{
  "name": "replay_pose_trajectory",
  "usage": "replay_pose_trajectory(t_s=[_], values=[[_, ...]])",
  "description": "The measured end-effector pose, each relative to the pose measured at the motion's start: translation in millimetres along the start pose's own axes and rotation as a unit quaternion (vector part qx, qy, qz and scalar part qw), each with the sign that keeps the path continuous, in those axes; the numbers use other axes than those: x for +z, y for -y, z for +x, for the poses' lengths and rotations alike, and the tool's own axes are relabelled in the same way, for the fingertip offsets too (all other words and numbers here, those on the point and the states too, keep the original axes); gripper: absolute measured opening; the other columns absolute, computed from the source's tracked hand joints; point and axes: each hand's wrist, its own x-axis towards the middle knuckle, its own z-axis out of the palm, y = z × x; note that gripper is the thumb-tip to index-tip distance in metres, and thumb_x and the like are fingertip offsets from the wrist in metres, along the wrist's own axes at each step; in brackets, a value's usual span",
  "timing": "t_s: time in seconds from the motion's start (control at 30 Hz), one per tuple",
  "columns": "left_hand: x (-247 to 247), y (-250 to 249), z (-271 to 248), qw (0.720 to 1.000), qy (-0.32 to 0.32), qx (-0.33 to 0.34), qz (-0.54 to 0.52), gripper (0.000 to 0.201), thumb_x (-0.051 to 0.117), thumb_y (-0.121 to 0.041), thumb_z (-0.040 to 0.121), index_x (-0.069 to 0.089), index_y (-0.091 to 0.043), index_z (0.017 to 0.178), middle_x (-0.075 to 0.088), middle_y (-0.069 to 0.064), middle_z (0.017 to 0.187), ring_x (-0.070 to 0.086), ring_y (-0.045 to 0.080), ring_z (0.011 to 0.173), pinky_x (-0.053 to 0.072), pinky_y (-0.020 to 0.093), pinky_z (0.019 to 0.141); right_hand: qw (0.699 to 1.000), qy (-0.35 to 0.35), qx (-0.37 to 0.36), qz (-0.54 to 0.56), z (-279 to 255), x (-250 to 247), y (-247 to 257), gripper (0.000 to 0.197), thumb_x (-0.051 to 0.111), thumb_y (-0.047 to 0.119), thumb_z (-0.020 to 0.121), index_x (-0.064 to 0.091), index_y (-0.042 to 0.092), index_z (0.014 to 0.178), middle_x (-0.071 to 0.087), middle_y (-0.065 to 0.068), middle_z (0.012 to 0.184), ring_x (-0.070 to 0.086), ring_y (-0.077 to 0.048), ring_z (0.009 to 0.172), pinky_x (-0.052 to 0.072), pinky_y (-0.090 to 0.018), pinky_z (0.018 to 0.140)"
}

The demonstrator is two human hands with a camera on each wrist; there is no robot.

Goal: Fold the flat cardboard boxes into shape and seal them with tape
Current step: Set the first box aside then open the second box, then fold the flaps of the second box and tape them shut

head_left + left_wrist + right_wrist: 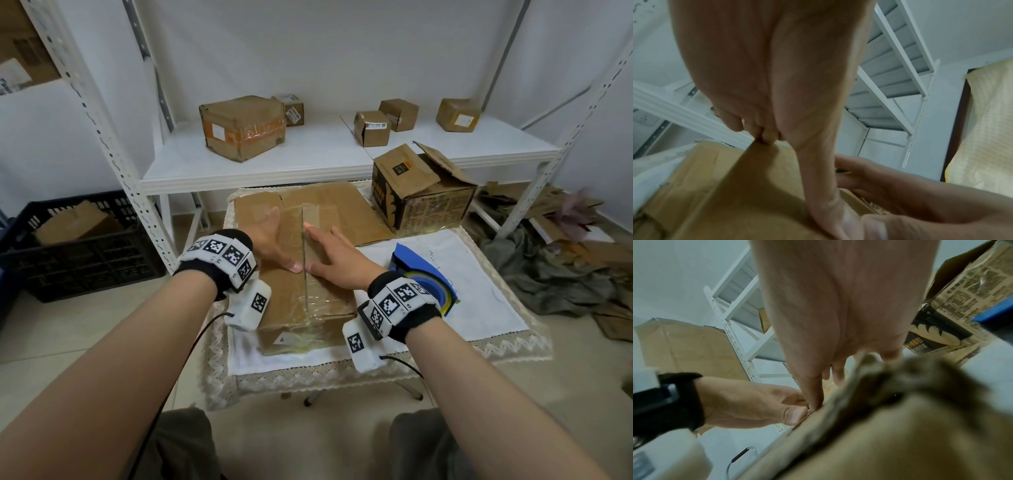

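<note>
A brown cardboard box [291, 301] stands on the small cloth-covered table [472, 308] in the head view, its two top flaps meeting along a centre seam. My left hand [274, 236] lies flat on the left flap [748, 186], fingers straight. Flat on the right flap [890, 443] lies my right hand [335, 260], its thumb by the seam. Both thumbs nearly touch at the seam. A blue tape dispenser [421, 277] with a yellow-green roll sits on the cloth just right of my right wrist. Flattened cardboard [342, 205] lies behind the box.
An open printed box [421, 192] stands at the table's back right. White metal shelving [308, 157] behind holds several taped boxes. A black crate [78, 246] with cardboard sits on the floor at left. Scrap cardboard and cloth [555, 260] are piled on the floor at right.
</note>
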Motion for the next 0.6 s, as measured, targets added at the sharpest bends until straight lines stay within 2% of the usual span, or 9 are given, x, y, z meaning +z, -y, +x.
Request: replay_pose_trajectory(t_s=[0.13,0.2,0.27,0.33,0.4,0.47,0.5,0.57,0.6], values=[[-5.8,0.9,4.3,0.998,0.024,0.038,0.043,0.116,0.083,-0.061,0.066,0.022,-0.013,0.153,0.036,0.009,0.156,0.040,0.029,0.138,0.035,0.044,0.116,1.000,-0.002,-0.005,0.008,1.4,3.3,0.2,0.081,0.059,0.033,0.101,0.007,0.031,0.163,0.019,0.005,0.169,-0.006,-0.026,0.157,0.006,-0.042,0.125],[-2.5,-7.2,2.0,0.990,0.045,0.022,0.134,0.124,0.061,-0.081,0.071,0.004,-0.019,0.161,0.006,0.014,0.168,0.013,0.032,0.154,0.018,0.048,0.124,1.000,-0.006,-0.008,0.017,-0.5,3.8,0.8,0.080,0.058,0.032,0.102,0.007,0.029,0.163,0.018,0.004,0.169,-0.008,-0.027,0.157,0.005,-0.042,0.125],[5.8,-15.7,1.5,0.981,0.047,-0.001,0.186,0.127,0.041,-0.094,0.065,-0.013,-0.029,0.160,-0.019,0.018,0.166,-0.013,0.034,0.155,0.003,0.054,0.125,0.999,-0.005,-0.006,0.032,-1.8,3.7,0.8,0.081,0.058,0.026,0.102,0.006,0.027,0.164,0.017,0.004,0.170,-0.009,-0.027,0.157,0.004,-0.043,0.125],[14.3,-22.9,2.3,0.982,0.038,-0.012,0.187,0.122,0.042,-0.093,0.070,-0.016,-0.031,0.159,-0.023,0.022,0.163,-0.019,0.038,0.153,0.000,0.057,0.124,0.998,0.009,-0.006,0.058,-4.4,1.8,-0.7,0.083,0.059,0.017,0.101,0.006,0.027,0.163,0.018,0.003,0.169,-0.009,-0.026,0.157,0.002,-0.042,0.125],[20.6,-26.5,1.5,0.981,0.023,-0.017,0.192,0.121,0.046,-0.090,0.073,-0.016,-0.031,0.159,-0.024,0.024,0.163,-0.018,0.040,0.152,0.002,0.059,0.124,0.992,0.020,-0.012,0.125,-9.9,-5.1,-4.8,0.085,0.056,0.002,0.098,0.008,0.030,0.163,0.028,0.002,0.167,0.004,-0.019,0.157,0.011,-0.037,0.125],[23.6,-24.9,-0.3,0.982,0.014,-0.020,0.186,0.123,0.053,-0.087,0.073,-0.016,-0.032,0.159,-0.025,0.023,0.163,-0.019,0.039,0.152,0.004,0.060,0.123,0.982,-0.030,-0.006,0.187,-17.7,-17.6,-13.7,0.087,0.049,-0.013,0.093,0.017,0.031,0.161,0.043,0.000,0.158,0.029,-0.011,0.149,0.035,-0.030,0.118],[24.1,-23.3,-1.3,0.984,0.012,-0.019,0.176,0.124,0.055,-0.086,0.072,-0.016,-0.032,0.159,-0.026,0.023,0.163,-0.019,0.039,0.152,0.004,0.060,0.123,0.979,-0.085,0.009,0.187,-21.6,-24.8,-20.9,0.087,0.049,-0.015,0.091,0.024,0.031,0.160,0.048,-0.001,0.155,0.037,-0.012,0.145,0.043,-0.033,0.113],[24.2,-21.1,-2.9,0.987,0.010,-0.015,0.160,0.123,0.058,-0.083,0.073,-0.014,-0.032,0.159,-0.026,0.022,0.163,-0.020,0.038,0.152,0.003,0.059,0.123,0.972,-0.190,0.079,0.114,-29.0,-41.4,-41.1,0.081,0.059,-0.007,0.089,0.032,0.029,0.156,0.050,-0.005,0.150,0.043,-0.024,0.142,0.046,-0.048,0.109],[24.4,-21.0,-3.3,0.988,0.008,-0.014,0.156,0.123,0.059,-0.082,0.074,-0.014,-0.032,0.159,-0.027,0.022,0.162,-0.020,0.039,0.152,0.004,0.060,0.123,0.967,-0.205,0.140,0.057,-33.4,-49.3,-54.2,0.080,0.065,0.001,0.089,0.032,0.030,0.156,0.049,-0.007,0.149,0.041,-0.030,0.141,0.042,-0.053,0.110]])
